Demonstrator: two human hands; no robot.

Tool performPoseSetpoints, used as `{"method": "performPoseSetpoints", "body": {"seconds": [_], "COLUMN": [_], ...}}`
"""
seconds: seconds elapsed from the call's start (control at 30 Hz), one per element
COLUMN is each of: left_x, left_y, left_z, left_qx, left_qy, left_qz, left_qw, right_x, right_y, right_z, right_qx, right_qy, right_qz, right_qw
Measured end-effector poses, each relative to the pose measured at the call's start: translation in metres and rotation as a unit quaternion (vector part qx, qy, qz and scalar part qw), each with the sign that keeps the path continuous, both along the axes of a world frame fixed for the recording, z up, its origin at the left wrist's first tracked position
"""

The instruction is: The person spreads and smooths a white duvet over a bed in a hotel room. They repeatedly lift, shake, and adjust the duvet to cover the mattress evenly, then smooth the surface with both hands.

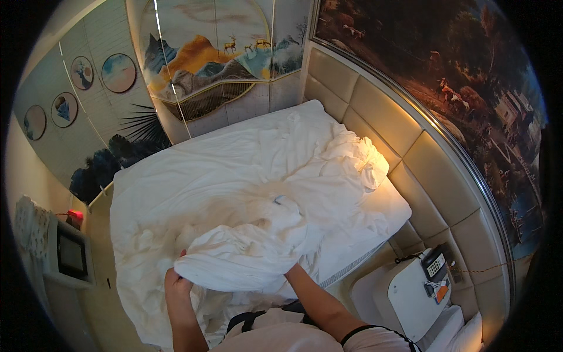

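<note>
My left hand [179, 278] grips the near left corner of a white duvet cover [237, 259], its thumb and fingers closed on the fabric. The cloth is lifted and bunched between my arms, its lower edge sagging in a curve. My right hand [292, 270] reaches into the folds at the right end of this edge; its fingers are hidden under the cloth. More rumpled white bedding [211, 171] spreads over the bed, with a small blue mark [278, 200] near the middle. A crumpled white heap [369, 163] lies by the headboard.
A padded beige headboard [422, 176] borders the bed on the right. The white nightstand [402, 292] holds a black telephone [434, 264] and cables. White pillows [453, 330] lie at lower right. Mural-covered panels [211, 57] stand beyond the bed; a small screen [72, 254] is at left.
</note>
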State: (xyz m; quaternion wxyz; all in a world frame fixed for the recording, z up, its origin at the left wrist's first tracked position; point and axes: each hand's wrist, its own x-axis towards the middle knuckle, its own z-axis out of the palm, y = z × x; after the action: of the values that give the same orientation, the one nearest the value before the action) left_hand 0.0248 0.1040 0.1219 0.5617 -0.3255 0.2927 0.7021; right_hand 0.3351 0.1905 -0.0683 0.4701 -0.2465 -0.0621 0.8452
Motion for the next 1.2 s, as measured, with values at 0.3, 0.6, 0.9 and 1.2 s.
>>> {"method": "performPoseSetpoints", "body": {"seconds": [0.3,0.6,0.9,1.2], "left_x": [-0.079,-0.066,0.026,0.052], "left_y": [-0.162,-0.193,-0.267,-0.370], "left_z": [-0.120,-0.088,0.012,-0.052], "left_qx": [-0.109,-0.044,-0.005,-0.038], "left_qy": [0.304,0.015,0.609,0.471], "left_qz": [-0.028,-0.038,-0.491,-0.569], "left_qw": [0.946,0.998,0.623,0.673], "right_x": [-0.052,-0.053,-0.101,-0.077], "right_y": [0.024,-0.170,-0.172,-0.221], "right_z": [0.170,-0.060,0.026,0.079], "right_qx": [0.042,-0.307,-0.044,-0.134], "right_qy": [-0.173,-0.262,-0.262,-0.081], "right_qz": [-0.093,0.091,0.196,0.151], "right_qw": [0.980,0.911,0.944,0.976]}}
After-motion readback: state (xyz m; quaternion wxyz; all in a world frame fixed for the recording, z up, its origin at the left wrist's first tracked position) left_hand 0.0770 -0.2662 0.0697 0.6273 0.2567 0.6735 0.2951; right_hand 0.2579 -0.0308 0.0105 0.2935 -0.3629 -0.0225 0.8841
